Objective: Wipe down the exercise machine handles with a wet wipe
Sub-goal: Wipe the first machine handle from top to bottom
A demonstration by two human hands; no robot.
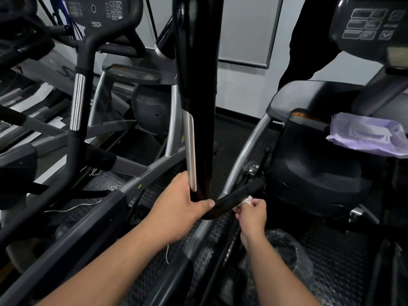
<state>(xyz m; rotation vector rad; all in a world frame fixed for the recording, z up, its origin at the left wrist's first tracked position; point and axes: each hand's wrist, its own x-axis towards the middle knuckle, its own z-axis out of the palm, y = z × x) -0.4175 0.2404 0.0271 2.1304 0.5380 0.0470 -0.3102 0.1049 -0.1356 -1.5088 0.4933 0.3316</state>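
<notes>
Two hands on handle [196, 107]; neighbouring console [103, 12] reads "750A".

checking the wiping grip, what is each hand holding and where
The left hand grips the black handle at its lower bend. The right hand pinches a bunched white wipe against the handle's lower bar.

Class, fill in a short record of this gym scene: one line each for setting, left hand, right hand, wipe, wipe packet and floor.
setting: exercise machines side by side, grey wall behind
left hand: grips the base of the upright black handle, thumb wrapped across the bend
right hand: pinches the wet wipe against the lower curved black bar
wipe: white, crumpled, mostly hidden by the fingers
wipe packet: purple, lying on the machine at the right
floor: dark studded rubber matting
</notes>
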